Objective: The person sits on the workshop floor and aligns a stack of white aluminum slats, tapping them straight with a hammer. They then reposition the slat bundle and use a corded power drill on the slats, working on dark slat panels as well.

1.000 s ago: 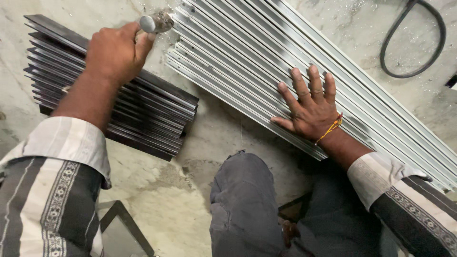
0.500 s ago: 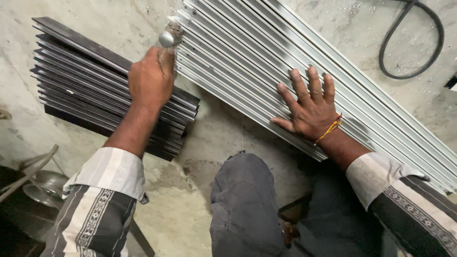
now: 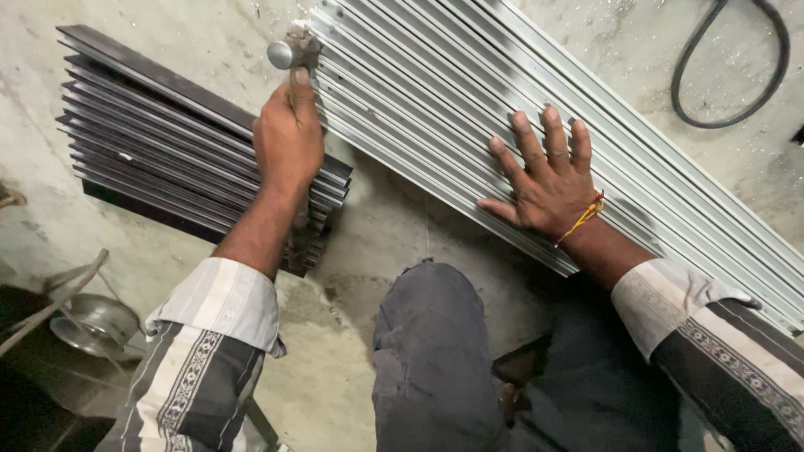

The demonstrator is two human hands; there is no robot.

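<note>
A hammer [image 3: 289,52] is gripped in the closed left hand [image 3: 289,146], its head held at the end of the silver rails [image 3: 469,100]; the right hand [image 3: 548,180] is laid open and flat on them. A stack of dark bars [image 3: 159,142] is seen beside them on the floor [image 3: 377,226].

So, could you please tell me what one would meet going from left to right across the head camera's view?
Round metal bowl → stack of dark metal strips → left hand holding a hammer → silvery metal channels → right hand pressed flat on them → black cable.
</note>
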